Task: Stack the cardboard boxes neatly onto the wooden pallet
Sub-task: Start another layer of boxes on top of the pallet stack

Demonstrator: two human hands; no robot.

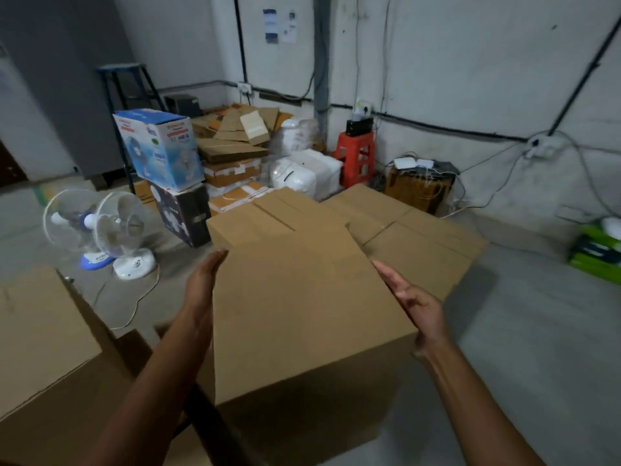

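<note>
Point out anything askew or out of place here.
The box between the left hand and right hand sits skewed to the boxes behind. The blue fan box perches tilted on a dark box. Flattened cardboard lies heaped loosely in the corner.

Two table fans (pixel 116 227) at left, blue fan carton (pixel 161 148) (atop a dark carton (pixel 183 215)), red stool (pixel 358 156) farther back

Almost nothing can be read here. Dark letters are printed on the white side of the blue fan box (pixel 161 148), but they are too blurred to be made out for sure. Two papers (pixel 279 25) are stuck high on the wall, and their print is too small to be read.
</note>
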